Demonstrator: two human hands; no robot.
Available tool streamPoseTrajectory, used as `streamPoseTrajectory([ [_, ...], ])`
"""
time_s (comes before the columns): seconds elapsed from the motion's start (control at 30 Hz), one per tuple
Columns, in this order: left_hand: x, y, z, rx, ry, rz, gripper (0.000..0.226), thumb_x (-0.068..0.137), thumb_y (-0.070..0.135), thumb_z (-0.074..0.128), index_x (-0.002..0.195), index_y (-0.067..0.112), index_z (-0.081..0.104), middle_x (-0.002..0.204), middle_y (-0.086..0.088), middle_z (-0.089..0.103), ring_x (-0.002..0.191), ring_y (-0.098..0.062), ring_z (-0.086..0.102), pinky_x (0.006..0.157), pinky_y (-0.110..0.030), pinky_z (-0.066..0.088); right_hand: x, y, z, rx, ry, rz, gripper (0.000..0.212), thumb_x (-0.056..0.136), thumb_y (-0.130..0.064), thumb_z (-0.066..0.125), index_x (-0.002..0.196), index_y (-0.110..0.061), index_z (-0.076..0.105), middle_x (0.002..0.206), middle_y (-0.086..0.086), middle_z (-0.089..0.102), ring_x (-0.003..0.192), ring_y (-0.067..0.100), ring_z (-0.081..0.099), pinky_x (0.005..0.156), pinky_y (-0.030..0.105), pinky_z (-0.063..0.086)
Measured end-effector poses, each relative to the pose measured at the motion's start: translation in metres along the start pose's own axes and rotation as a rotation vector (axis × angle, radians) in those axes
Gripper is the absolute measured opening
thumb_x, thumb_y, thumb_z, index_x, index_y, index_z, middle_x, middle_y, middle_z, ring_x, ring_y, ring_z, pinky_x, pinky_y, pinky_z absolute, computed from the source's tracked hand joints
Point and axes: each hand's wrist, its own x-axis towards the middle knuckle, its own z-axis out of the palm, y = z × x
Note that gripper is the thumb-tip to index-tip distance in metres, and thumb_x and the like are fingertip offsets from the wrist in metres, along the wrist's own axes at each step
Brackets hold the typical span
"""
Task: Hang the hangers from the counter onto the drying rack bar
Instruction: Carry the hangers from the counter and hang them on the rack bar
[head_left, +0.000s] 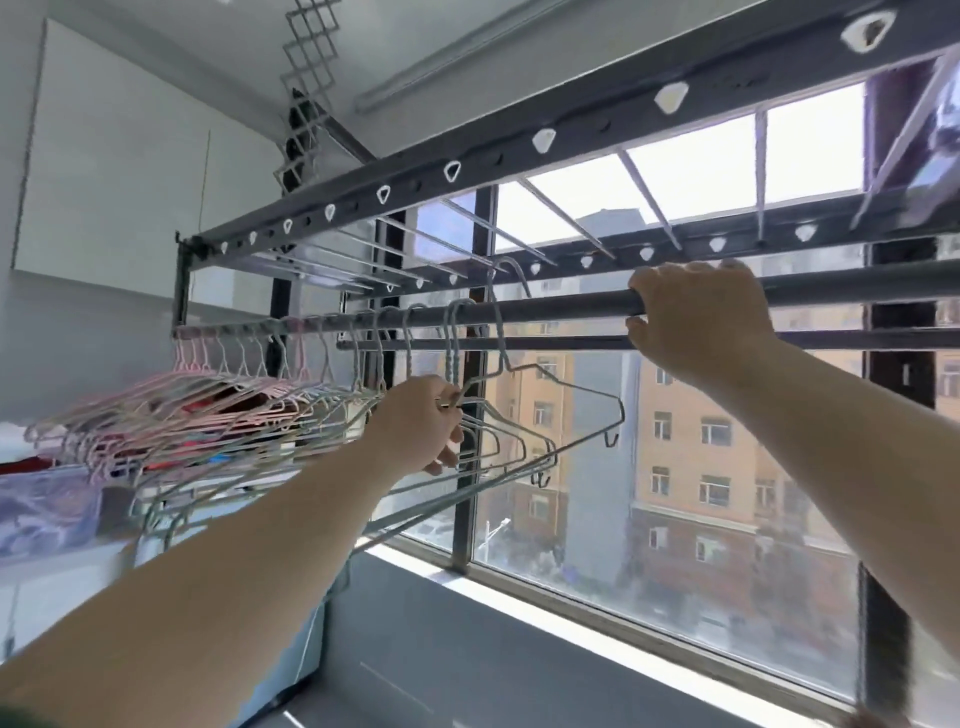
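Our left hand (415, 421) pinches wire hanger (497, 332) below neck, hook just beside bar (571, 307), not yet on; right hand (696, 317) wraps bar; we judge hanger light, springy, snag-prone; grip near neck; hung hangers (208, 410) crowd bar's left end.

Both arms reach up and forward, bare from the forearm on. The left arm rises from the lower left, its wrist nearly straight. The left hand (415, 421) shows its back, fingers curled, and pinches the wire of a hanger (582, 383) just to its right between thumb and fingertips. The right arm comes in from the lower right edge, its forearm slanting up and leftward. The right hand (696, 317), higher than the left and well apart from it, wraps round a bar (571, 306): the fingers hook over the top and the thumb curls beneath.
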Motion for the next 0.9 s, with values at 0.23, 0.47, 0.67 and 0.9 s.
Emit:
streamPoseTrajectory([
  [0.23, 0.000, -0.013, 0.004, -0.056, -0.083, -0.007, 0.008, 0.093, 0.006, 0.045, 0.096, 0.012, 0.049, 0.071, -0.006, 0.057, 0.031, -0.003, 0.052, 0.036, -0.019, 0.047, -0.005, -0.007, -0.005, -0.103, -0.078, 0.054, 0.031, 0.091, -0.028, 0.045, 0.116, -0.010, 0.049, 0.108, 0.008, 0.061, 0.100, 0.028, 0.055, 0.090, 0.038, 0.037],
  [0.47, -0.009, -0.019, 0.010, -0.031, -0.073, -0.028, 0.008, 0.092, 0.005, 0.045, 0.092, 0.013, 0.048, 0.069, -0.005, 0.057, 0.037, -0.010, 0.055, 0.037, -0.021, 0.049, -0.011, -0.012, -0.017, -0.126, -0.154, 0.090, 0.035, 0.091, -0.026, 0.047, 0.120, -0.008, 0.046, 0.114, 0.011, 0.059, 0.107, 0.030, 0.053, 0.094, 0.041, 0.037],
  [0.67, -0.014, -0.022, 0.012, 0.038, -0.016, 0.016, 0.010, 0.092, 0.007, 0.046, 0.099, 0.009, 0.053, 0.075, -0.005, 0.060, 0.053, -0.018, 0.062, 0.048, -0.028, 0.054, -0.018, -0.012, -0.025, -0.105, -0.183, 0.091, 0.035, 0.090, -0.021, 0.046, 0.123, -0.009, 0.043, 0.118, 0.010, 0.056, 0.111, 0.029, 0.050, 0.097, 0.042, 0.034],
  [0.9, -0.024, -0.013, 0.020, 0.059, 0.279, 0.293, 0.027, 0.090, 0.014, 0.051, 0.116, 0.009, 0.055, 0.120, -0.007, 0.059, 0.106, -0.019, 0.052, 0.087, -0.023, 0.033, -0.048, -0.004, -0.021, -0.060, -0.101, 0.056, 0.038, 0.090, -0.015, 0.045, 0.127, -0.007, 0.042, 0.141, 0.012, 0.037, 0.132, 0.029, 0.027, 0.111, 0.040, 0.015],
])
